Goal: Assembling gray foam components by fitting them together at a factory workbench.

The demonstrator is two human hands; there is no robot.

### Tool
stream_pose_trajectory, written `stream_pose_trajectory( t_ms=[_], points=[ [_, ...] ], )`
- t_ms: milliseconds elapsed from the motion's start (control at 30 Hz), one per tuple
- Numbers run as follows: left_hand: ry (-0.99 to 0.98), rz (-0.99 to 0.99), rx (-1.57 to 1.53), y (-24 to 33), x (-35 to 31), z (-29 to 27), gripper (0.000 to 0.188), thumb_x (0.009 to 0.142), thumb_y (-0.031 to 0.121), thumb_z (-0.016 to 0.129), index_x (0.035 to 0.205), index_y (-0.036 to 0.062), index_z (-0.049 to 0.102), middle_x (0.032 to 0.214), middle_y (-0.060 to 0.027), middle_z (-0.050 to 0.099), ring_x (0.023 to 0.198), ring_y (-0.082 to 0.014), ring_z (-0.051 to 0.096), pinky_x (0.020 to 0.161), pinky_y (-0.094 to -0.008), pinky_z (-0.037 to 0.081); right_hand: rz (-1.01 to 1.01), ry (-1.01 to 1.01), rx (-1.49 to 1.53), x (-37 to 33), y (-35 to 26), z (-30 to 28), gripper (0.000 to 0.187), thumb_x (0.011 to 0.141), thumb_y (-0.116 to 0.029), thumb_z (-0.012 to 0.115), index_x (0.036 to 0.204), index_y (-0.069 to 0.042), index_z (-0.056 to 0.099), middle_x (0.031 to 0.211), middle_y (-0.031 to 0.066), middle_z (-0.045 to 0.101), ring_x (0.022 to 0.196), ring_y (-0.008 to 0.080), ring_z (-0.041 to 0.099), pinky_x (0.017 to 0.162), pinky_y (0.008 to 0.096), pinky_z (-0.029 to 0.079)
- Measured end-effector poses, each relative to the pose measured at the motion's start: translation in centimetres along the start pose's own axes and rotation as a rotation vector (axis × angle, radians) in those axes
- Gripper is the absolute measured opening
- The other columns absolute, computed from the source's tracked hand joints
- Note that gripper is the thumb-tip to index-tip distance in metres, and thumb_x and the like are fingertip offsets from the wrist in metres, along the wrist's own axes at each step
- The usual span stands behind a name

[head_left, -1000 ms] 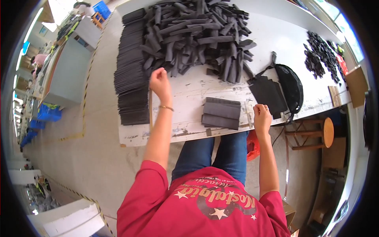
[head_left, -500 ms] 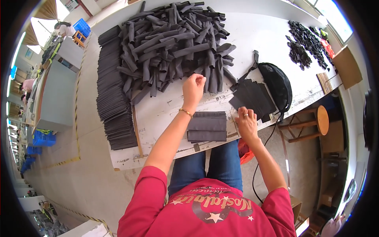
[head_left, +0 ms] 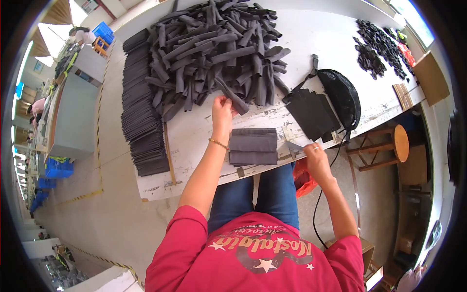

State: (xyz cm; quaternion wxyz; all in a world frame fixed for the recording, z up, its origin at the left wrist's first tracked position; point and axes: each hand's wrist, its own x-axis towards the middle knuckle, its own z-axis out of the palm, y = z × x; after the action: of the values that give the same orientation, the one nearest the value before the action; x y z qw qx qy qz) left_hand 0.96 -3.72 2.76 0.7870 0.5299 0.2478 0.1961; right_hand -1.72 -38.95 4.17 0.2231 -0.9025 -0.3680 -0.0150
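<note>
My left hand is closed on a rolled dark grey fabric piece at the near edge of a big heap of similar fabric rolls. In front of me lies a small stack of flat dark grey fabric pieces. My right hand, at the table's front edge, pinches a thin grey piece whose kind I cannot make out. Beyond that hand lies a fanned stack of black rectangular pieces, beside a black mesh-like bag with a strap.
A long row of tightly stacked dark fabric pieces runs along the left of the white table. Small black pieces lie at the far right. A wooden stool stands right, and a black cord hangs off the table's edge.
My left hand has moved slightly left and nearer and now holds a fabric roll. My right hand has drawn away from the black stack, toward me and right, with a thin grey piece.
</note>
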Motion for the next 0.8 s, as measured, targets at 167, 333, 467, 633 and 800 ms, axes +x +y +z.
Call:
stream_pose_trajectory(
  t_ms=[167, 333, 467, 633, 800],
  points=[
    [0.096, -0.147, -0.229, 1.6, -3.6, -1.3, 0.016, 0.099, 0.012, 0.047, 0.11, 0.0003, 0.047, 0.083, -0.0083, 0.056, 0.068, -0.0139, 0.056, 0.056, -0.0298, 0.048, 0.122, 0.327, 0.305, 4.1, -4.1, -1.4, 0.025, 0.084, 0.008, 0.049, 0.107, 0.0, 0.049, 0.104, 0.0227, 0.053, 0.097, 0.0432, 0.052, 0.084, 0.0441, 0.044],
    [0.049, -0.23, -0.431, 2.2, -4.9, -2.1, 0.016, 0.1, 0.016, 0.049, 0.102, 0.0003, 0.053, 0.081, -0.0082, 0.058, 0.063, -0.0133, 0.052, 0.057, -0.0289, 0.046, 0.04, 0.155, 0.437, 5.4, -9.6, -0.3, 0.033, 0.077, -0.012, 0.076, 0.097, -0.003, 0.05, 0.097, 0.0185, 0.051, 0.091, 0.038, 0.053, 0.079, 0.0418, 0.044],
    [-0.023, -0.253, -0.51, 3.6, -6.5, -1.6, 0.018, 0.097, 0.016, 0.055, 0.1, -0.0015, 0.056, 0.09, -0.0118, 0.064, 0.081, -0.0217, 0.064, 0.07, -0.0347, 0.054, -0.094, 0.215, 0.386, 5.5, -11.1, 1.2, 0.028, 0.079, -0.009, 0.073, 0.095, -0.003, 0.051, 0.099, 0.0171, 0.053, 0.091, 0.038, 0.053, 0.08, 0.0427, 0.044],
    [-0.076, -0.245, -0.507, 4.1, -7.4, -2.2, 0.021, 0.092, 0.012, 0.064, 0.103, -0.0036, 0.056, 0.099, -0.0152, 0.066, 0.099, -0.0324, 0.066, 0.085, -0.0419, 0.057, 0.053, 0.286, 0.515, 5.8, -12.8, 0.6, 0.038, 0.077, -0.008, 0.074, 0.112, -0.004, 0.061, 0.103, 0.0155, 0.059, 0.096, 0.0339, 0.055, 0.083, 0.0414, 0.045],
    [-0.084, -0.268, -0.52, 4.0, -8.1, -1.7, 0.02, 0.092, 0.007, 0.062, 0.106, -0.0055, 0.055, 0.104, -0.019, 0.066, 0.098, -0.0334, 0.067, 0.087, -0.0423, 0.058, 0.023, 0.31, 0.5, 6.2, -13.9, -0.2, 0.036, 0.074, -0.01, 0.076, 0.109, -0.006, 0.067, 0.099, 0.0103, 0.062, 0.093, 0.0283, 0.056, 0.084, 0.0385, 0.043]
  ],
)
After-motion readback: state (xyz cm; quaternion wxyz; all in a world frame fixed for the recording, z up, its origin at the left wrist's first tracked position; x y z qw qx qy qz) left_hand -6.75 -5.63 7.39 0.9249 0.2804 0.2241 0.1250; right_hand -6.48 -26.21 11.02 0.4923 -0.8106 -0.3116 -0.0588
